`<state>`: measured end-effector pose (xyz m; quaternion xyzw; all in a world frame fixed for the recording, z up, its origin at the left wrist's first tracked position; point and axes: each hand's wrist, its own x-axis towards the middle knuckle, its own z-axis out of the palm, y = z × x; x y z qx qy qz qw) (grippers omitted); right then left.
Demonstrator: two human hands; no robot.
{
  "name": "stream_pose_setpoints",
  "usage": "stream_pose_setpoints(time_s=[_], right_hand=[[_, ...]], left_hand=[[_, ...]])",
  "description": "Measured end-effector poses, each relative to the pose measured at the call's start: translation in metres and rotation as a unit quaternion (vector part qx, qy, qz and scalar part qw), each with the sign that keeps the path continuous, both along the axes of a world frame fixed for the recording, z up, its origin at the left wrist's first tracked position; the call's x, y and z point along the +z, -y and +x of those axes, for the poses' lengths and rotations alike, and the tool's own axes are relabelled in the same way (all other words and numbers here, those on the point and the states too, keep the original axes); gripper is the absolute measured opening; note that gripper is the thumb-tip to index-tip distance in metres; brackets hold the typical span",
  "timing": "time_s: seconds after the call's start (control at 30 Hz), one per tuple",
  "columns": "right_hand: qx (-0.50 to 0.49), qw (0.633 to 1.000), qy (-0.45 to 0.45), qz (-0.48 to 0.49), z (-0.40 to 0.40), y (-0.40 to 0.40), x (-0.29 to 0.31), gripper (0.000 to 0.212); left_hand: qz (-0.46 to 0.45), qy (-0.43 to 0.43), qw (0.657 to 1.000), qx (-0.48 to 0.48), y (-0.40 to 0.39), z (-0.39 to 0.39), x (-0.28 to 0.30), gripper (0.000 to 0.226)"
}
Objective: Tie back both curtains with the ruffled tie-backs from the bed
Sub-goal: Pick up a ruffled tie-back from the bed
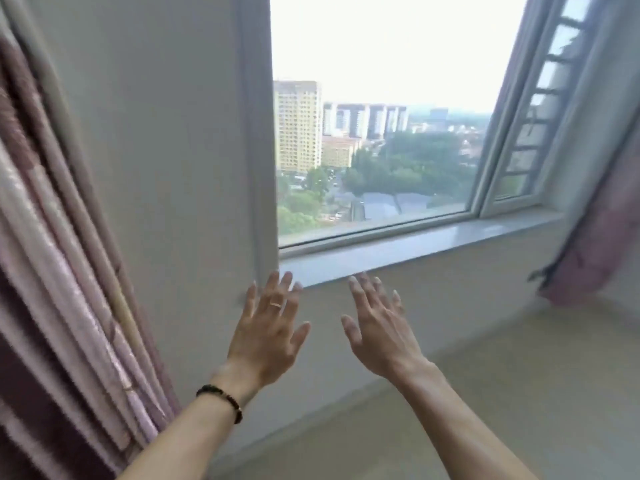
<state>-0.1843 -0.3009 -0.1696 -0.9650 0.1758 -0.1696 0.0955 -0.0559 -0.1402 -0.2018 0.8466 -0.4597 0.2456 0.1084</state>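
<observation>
Both of my hands are raised in front of the wall below the window, empty, with fingers spread. My left hand [268, 332] wears a ring and a dark bead bracelet; my right hand [379, 329] is just to its right. The left curtain [55, 271], pink and mauve in gathered folds, hangs along the left edge, well left of my left hand. The right curtain [602, 230], mauve, hangs at the far right with its lower edge lifted. No ruffled tie-back and no bed is in view.
A window [374, 140] looks out on tall buildings and trees, with a side pane [540, 109] swung open at the right. A grey sill [415, 247] runs under it. A plain wall [166, 168] stands between the left curtain and the window. Pale floor [519, 393] lies below.
</observation>
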Motion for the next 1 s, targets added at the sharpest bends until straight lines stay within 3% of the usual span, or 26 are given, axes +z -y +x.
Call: stream_pose_setpoints(time_s=[0.1,0.23,0.37,0.53,0.67,0.77,0.9,1.0], right_hand=[[-0.110,0.993,-0.020,0.043,-0.072,0.029,-0.037,0.066],[-0.278,0.956,-0.036,0.089,-0.182,0.044,-0.087,0.066],[-0.450,0.877,-0.089,0.144,-0.323,0.022,-0.133,0.064],[-0.575,0.790,-0.101,0.189,-0.462,-0.021,-0.176,0.062],[-0.645,0.723,-0.095,0.229,-0.573,-0.035,-0.227,0.063],[-0.674,0.694,-0.101,0.232,-0.640,-0.032,-0.275,0.060],[-0.703,0.662,-0.101,0.240,-0.731,-0.002,-0.351,0.056],[-0.692,0.669,-0.132,0.239,-0.777,0.022,-0.415,0.060]], left_hand=[[0.021,-0.036,0.994,-0.103,0.056,-0.043,-0.035,0.066],[0.082,-0.067,0.962,-0.252,0.119,-0.131,-0.090,0.068],[0.159,-0.099,0.893,-0.410,0.164,-0.261,-0.137,0.075],[0.204,-0.097,0.813,-0.537,0.180,-0.400,-0.177,0.072],[0.254,-0.081,0.749,-0.606,0.193,-0.520,-0.221,0.065],[0.296,-0.073,0.714,-0.630,0.203,-0.585,-0.265,0.061],[0.369,-0.063,0.670,-0.641,0.236,-0.674,-0.347,0.058],[0.394,-0.069,0.655,-0.641,0.257,-0.729,-0.407,0.059]])
